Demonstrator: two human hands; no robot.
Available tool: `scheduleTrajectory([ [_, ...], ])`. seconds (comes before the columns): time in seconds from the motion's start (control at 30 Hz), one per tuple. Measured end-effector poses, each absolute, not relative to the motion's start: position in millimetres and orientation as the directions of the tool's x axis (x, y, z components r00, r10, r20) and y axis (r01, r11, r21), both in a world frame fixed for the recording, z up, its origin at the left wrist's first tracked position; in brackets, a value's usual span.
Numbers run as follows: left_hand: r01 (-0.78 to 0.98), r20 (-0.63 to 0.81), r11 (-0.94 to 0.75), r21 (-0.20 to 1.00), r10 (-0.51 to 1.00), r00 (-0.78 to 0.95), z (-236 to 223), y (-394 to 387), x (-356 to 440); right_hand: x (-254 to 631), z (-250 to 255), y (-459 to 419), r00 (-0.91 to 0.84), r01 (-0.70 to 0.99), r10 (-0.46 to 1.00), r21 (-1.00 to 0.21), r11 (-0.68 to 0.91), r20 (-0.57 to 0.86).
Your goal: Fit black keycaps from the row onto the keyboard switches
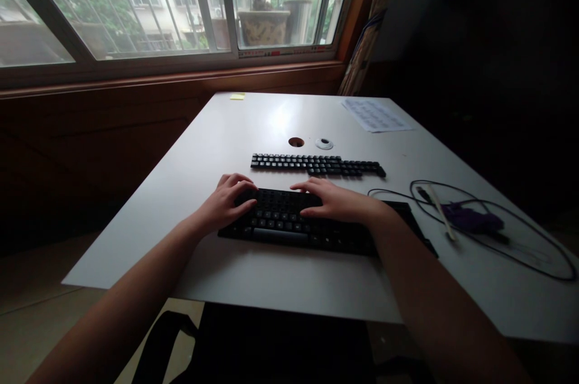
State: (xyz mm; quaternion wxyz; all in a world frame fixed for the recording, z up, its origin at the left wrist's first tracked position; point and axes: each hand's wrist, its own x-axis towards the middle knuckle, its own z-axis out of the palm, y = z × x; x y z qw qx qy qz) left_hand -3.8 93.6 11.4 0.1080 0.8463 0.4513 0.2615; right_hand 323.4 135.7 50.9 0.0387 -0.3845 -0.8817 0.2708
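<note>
A black keyboard [280, 238] lies on the white table in front of me; its upper rows look bare of keycaps, while keycaps show on its lower rows. My left hand [226, 202] rests at its upper left corner, thumb and fingers apart, the thumb over the keys. Across the upper middle reaches my right hand [335, 200], its fingers spread and its thumb pointing left. Nothing shows held in either hand. My right forearm hides part of the keyboard's right side. Just beyond it, loose black keycaps [316, 163] stand together in rows.
A black cable [534, 228] loops at the right around a purple object [474, 218] and a thin pale stick [441, 212]. Farther back are a round table hole [296, 142], a round white cover [324, 143], printed paper [375, 115] and a yellow note [237, 96].
</note>
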Motion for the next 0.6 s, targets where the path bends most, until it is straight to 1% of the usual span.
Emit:
scheduleTrajectory([
  [0.33,0.699,0.351,-0.572,0.430,0.819,0.454,10.3,95.6,-5.1,322.8,49.7,135.8,-0.711,0.649,0.690,-0.499,0.574,-0.132],
  [0.6,0.699,0.353,-0.572,0.429,0.818,0.453,8.7,97.8,-6.9,321.5,51.9,134.5,-0.702,0.656,0.697,-0.511,0.556,-0.143],
])
